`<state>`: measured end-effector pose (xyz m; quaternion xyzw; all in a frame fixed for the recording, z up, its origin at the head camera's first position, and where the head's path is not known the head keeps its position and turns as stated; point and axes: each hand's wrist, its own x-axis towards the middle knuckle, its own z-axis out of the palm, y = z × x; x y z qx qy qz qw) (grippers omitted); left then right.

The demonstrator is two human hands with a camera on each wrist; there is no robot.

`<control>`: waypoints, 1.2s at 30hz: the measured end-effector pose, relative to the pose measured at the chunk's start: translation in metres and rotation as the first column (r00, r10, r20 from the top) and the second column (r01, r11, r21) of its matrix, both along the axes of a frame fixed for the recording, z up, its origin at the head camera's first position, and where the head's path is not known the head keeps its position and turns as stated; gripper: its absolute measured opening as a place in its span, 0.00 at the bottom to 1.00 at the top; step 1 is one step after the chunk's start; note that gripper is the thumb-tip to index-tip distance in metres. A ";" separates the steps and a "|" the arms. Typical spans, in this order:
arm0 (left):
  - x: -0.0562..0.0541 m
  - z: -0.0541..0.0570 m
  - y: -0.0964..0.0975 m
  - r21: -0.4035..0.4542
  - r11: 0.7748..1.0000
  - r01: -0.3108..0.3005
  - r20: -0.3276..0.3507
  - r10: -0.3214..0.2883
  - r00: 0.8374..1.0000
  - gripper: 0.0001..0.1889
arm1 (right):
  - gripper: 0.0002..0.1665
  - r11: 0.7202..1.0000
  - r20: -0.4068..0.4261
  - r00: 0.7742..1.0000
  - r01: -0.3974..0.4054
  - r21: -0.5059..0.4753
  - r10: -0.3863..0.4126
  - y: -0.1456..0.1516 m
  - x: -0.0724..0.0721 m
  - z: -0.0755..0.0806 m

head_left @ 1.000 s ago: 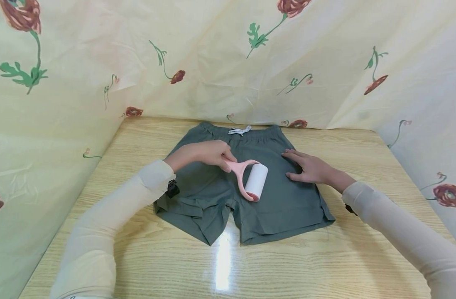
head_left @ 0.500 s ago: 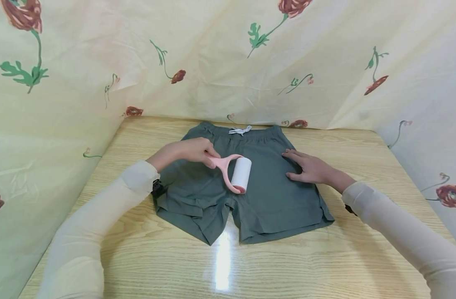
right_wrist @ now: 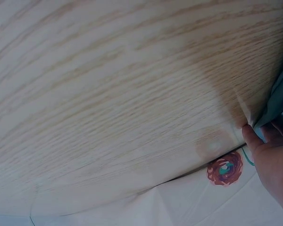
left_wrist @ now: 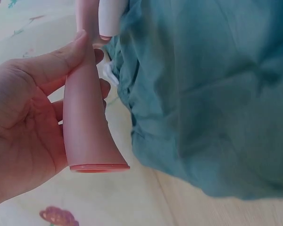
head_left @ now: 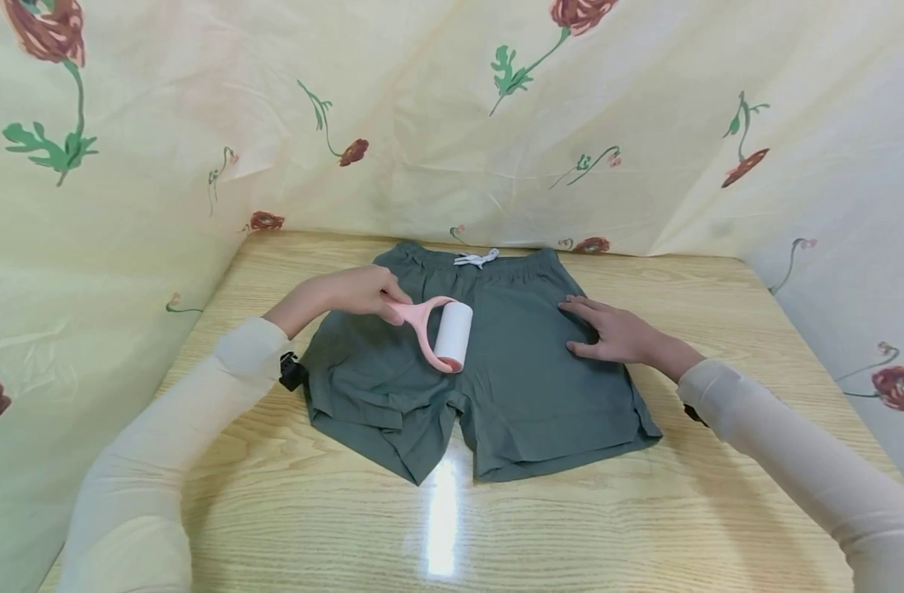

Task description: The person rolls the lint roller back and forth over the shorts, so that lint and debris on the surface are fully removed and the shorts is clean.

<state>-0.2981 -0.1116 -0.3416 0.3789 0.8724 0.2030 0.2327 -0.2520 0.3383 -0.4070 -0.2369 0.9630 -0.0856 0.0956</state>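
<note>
Dark green shorts [head_left: 541, 387] lie spread on the table, with a white drawstring [head_left: 477, 259] tied at the waistband. My left hand [head_left: 363, 291] grips the pink handle of a lint roller [head_left: 453, 333]. Its white roll lies over the middle of the shorts, near the centre seam. In the left wrist view, thumb and fingers wrap the tapered handle [left_wrist: 87, 117]. My right hand [head_left: 617, 331] rests on the right side of the shorts, fingers spread. The right wrist view shows only part of that hand [right_wrist: 273, 160], at the edge of the dark green cloth.
The wooden table [head_left: 570, 527] carries a bright light reflection in front of the shorts. A cream curtain [head_left: 422, 123] with red flowers hangs behind the table and along both sides. The left leg of the shorts has folds near its hem.
My left hand has moved to the left and slightly away, taking the lint roller from the right leg to the middle of the shorts. The right hand stays in place.
</note>
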 end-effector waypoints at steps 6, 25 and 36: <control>-0.001 -0.002 -0.013 0.003 1.000 -0.019 0.024 0.019 1.000 0.18 | 0.45 1.000 0.001 1.000 -0.004 0.000 0.004 0.000 -0.001 0.000; -0.007 -0.004 -0.063 0.044 0.990 -0.131 0.029 0.130 0.991 0.12 | 0.45 1.000 -0.004 1.000 -0.001 -0.009 0.001 0.000 0.000 -0.001; -0.017 -0.006 -0.096 0.008 0.989 -0.151 0.023 0.150 0.988 0.16 | 0.45 1.000 -0.017 1.000 -0.002 -0.010 0.002 0.001 0.001 -0.003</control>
